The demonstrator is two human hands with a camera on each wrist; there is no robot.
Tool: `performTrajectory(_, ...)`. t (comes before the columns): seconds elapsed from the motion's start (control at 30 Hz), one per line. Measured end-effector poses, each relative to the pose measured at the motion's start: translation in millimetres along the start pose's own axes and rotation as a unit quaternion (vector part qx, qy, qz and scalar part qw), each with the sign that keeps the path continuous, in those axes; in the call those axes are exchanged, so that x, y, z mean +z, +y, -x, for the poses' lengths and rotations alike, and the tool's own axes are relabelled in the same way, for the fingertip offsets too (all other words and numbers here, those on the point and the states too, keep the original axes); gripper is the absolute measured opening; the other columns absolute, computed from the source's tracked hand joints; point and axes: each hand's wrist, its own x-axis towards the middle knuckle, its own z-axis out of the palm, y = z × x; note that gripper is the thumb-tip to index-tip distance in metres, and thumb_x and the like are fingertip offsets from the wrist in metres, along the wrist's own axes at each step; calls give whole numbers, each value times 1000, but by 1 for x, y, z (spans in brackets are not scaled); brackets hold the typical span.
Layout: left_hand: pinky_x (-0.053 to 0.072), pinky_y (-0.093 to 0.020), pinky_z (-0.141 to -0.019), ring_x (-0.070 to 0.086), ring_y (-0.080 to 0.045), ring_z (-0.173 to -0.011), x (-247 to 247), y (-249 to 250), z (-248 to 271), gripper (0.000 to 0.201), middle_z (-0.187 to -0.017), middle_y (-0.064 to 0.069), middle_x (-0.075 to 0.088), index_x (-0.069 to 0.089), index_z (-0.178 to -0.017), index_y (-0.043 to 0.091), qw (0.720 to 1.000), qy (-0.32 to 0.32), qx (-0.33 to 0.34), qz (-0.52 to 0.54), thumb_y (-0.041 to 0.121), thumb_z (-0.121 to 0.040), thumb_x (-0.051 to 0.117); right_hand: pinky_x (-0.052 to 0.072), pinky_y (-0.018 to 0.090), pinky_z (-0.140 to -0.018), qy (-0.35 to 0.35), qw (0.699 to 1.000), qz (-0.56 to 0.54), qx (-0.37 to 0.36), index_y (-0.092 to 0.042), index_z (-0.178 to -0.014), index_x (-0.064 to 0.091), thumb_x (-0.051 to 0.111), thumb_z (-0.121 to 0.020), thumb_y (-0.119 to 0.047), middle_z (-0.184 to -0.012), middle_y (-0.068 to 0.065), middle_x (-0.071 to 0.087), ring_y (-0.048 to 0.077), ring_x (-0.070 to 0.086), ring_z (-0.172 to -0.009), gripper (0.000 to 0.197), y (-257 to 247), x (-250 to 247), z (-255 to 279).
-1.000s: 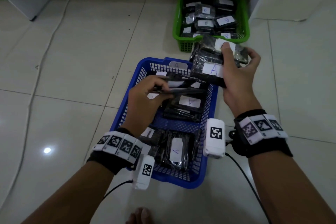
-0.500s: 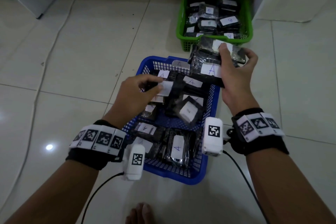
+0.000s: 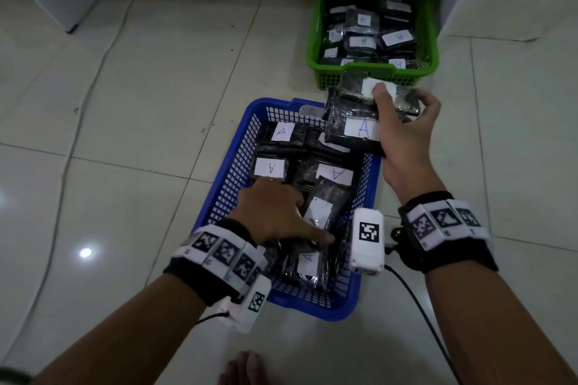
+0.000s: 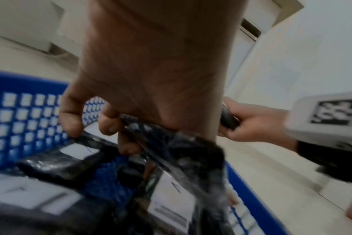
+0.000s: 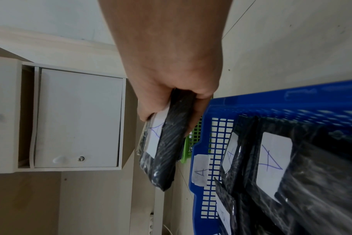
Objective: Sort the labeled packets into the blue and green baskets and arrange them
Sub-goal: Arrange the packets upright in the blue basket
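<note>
Lower now, left hand (image 3: 275,216) grips a packet (image 3: 325,209).

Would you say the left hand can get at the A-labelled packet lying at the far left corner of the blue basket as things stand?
Probably yes. That packet lies on top with nothing over it, and the blue basket is open above. However, the left hand already grips another packet nearer the person, so it would likely need to set that down first.

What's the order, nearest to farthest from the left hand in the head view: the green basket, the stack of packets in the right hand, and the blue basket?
From the left hand:
1. Blue basket: the hand reaches into its near half.
2. Stack of packets: held by the right hand over the blue basket's far right corner.
3. Green basket: farthest, beyond the blue one.
</note>
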Motion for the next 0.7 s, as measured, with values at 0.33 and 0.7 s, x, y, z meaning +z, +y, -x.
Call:
performTrajectory(0.33,32,-62,-104,39,-33,-126,-5,20,0,86,-131,-9,49,56,-132,22,961,10,4,-275,82,-71,62,59,48,-84,4,1000,4,9,-37,-114,43,84,-66,-48,-124,4,59,22,68,-105,64,1,0,-3)
performTrajectory(0.7,36,-54,-107,38,-31,-131,-6,6,-1,74,-139,-5,45,44,-143,44,967,-9,119,-226,73,-78,63,61,43,-79,8,1000,4,14,-27,-124,41,82,-77,-35,-115,5,64,18,71,-93,62,6,-7,-1)
